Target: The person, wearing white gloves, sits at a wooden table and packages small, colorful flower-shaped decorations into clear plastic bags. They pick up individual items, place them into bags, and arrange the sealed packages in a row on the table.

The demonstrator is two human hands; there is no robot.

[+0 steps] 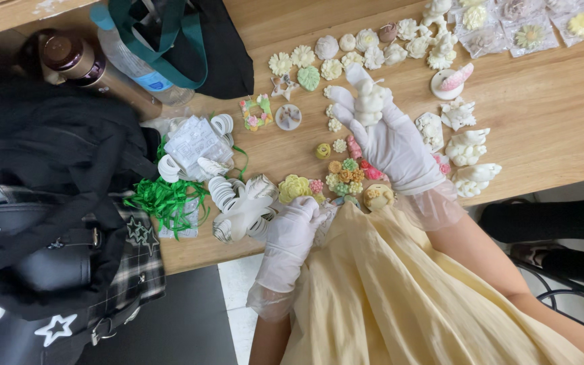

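My right hand (395, 143), in a white glove, holds a small white bear-shaped figurine (371, 101) upright above the wooden table (549, 115). Around it lie many small moulded pieces: white and pale yellow flowers (332, 67), white animal figures (469, 147) and a cluster of tiny coloured flowers (346, 172). My left hand (290, 233), also gloved, lies at the table's near edge. Its fingers are spread over coils of white ribbon (228, 196), beside a yellow flower piece (294, 187). A pale yellow dress (386, 290) covers my lap.
Green ribbon shreds (167, 201) and a stack of clear packets (194, 142) lie left of the coils. Black bags (42, 196), a dark flask (76, 64) and a plastic water bottle (136, 64) fill the left side. Bagged flower pieces (528, 34) sit at the far right.
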